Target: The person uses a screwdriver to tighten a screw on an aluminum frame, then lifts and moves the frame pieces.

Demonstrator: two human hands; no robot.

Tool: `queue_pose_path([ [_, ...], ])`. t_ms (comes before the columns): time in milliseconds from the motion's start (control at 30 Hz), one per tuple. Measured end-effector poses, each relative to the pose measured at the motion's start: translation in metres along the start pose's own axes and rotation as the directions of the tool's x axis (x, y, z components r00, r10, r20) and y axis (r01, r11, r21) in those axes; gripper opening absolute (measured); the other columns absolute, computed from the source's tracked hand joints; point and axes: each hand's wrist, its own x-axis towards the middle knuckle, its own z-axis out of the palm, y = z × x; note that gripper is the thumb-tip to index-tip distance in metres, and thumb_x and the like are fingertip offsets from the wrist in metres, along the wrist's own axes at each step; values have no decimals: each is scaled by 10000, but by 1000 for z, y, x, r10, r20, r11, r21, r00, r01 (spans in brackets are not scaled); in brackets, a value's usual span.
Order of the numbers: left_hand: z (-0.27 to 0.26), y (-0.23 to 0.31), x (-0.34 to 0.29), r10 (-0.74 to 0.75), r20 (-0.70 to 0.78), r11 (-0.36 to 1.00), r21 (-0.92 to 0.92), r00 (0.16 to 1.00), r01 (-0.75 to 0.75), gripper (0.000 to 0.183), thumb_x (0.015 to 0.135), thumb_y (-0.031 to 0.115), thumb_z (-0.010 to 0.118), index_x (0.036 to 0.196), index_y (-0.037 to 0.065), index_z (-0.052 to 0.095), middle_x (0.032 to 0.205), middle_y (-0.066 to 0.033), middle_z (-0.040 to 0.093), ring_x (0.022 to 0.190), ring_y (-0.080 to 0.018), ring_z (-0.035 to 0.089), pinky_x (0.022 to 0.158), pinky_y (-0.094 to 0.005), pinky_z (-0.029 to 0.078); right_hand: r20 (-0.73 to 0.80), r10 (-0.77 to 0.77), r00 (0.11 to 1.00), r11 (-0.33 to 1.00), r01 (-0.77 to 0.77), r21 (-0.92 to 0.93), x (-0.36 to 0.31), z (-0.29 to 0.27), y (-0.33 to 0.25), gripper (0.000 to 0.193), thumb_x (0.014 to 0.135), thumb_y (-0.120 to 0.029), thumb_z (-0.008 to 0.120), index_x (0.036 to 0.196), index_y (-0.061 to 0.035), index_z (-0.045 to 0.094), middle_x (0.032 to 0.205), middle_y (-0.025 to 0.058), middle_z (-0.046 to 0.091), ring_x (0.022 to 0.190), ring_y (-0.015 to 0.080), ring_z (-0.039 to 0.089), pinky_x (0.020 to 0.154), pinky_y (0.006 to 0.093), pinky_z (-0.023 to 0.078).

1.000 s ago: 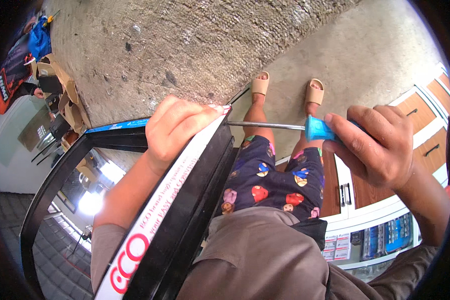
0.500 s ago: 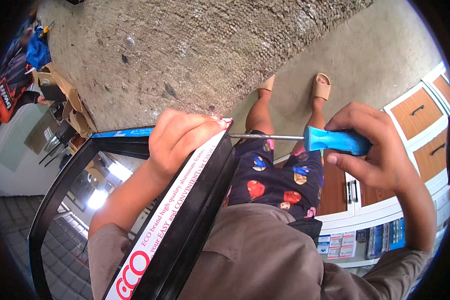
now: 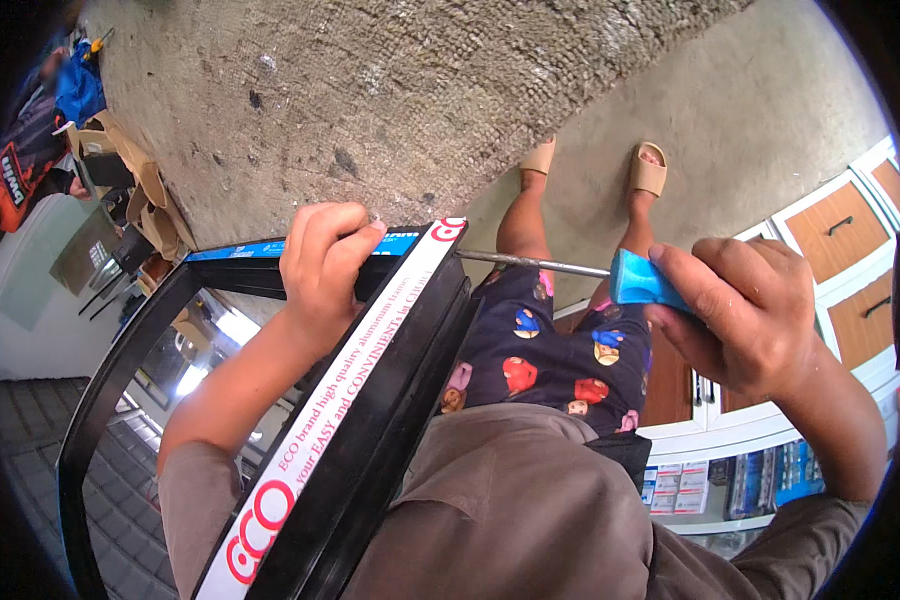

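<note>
Presently: two hands, one screwdriver, one black window frame

Item one: left hand (image 3: pixel 322 262); fingers curled over the upper corner of a black aluminium frame (image 3: pixel 390 400), closed on its edge, with a small pale object pinched at the fingertips, too small to identify.

Item two: right hand (image 3: pixel 745 310); closed around the blue handle of a screwdriver (image 3: pixel 638 280); its metal shaft runs roughly level toward the frame's top corner, tip meeting the frame just beside the left hand.

Item three: frame; stands tilted against the person's body, one side member carrying a long white protective strip (image 3: pixel 340 410) with red printing; a blue strip (image 3: pixel 270 248) lies along the top member; glass pane (image 3: pixel 160 400) inside the frame reflects daylight and paving.

Item four: person's own clothing; brown-grey shirt (image 3: pixel 510 500), dark patterned shorts (image 3: pixel 550 350), tan slide sandals (image 3: pixel 647 172) on both feet, standing on smooth pale floor.

Item five: surroundings; rough concrete surface (image 3: pixel 370 100) beyond the frame; wooden drawer fronts with white trim (image 3: pixel 850 260) to the right; cardboard pieces (image 3: pixel 135 175) and another person's orange-and-black sleeve (image 3: pixel 20 170) at far upper left.
</note>
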Motion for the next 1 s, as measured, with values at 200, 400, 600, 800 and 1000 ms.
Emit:
queue_pose_path([
  [200,3,-5,3,40,-31,999,33,999,-39,540,814,363,822,1183,0,665,1108,-165,683,965,-381,664,808,-467,546,542,619,568,459,-822,337,47,-22,4,276,887,-221,865,1044,1,820,720,109,699,697,217,691,682,399,543],
  [400,14,-7,-7,2,-95,996,94,996,7,421,836,294,803,1159,54,680,1107,-125,692,979,-339,673,831,-438,545,585,493,645,446,-764,466,32,-14,14,408,853,-183,865,1196,9,753,962,135,722,806,212,683,736,390,516],
  [600,12,10,0,-72,-71,962,259,995,88,382,825,286,814,1125,83,694,1103,-99,689,973,-312,673,820,-429,537,-13,-84,996,989,82,-123,2,2,11,553,784,-142,845,1317,-60,725,1041,103,676,736,242,621,618,371,496],
  [800,14,11,9,-70,-76,987,137,995,80,332,831,271,791,1104,98,713,1104,-87,691,958,-320,667,805,-427,532,239,349,906,893,-399,208,31,-5,12,329,913,-226,839,1165,-20,790,830,54,679,612,144,589,518,332,438],
  [1000,20,-4,6,-20,-115,983,178,993,41,337,821,273,802,1084,83,711,1077,-79,704,934,-303,668,794,-406,533,856,431,286,484,-874,48,105,-43,22,556,869,-494,855,1142,-13,798,842,83,766,748,153,684,665,343,504],
])
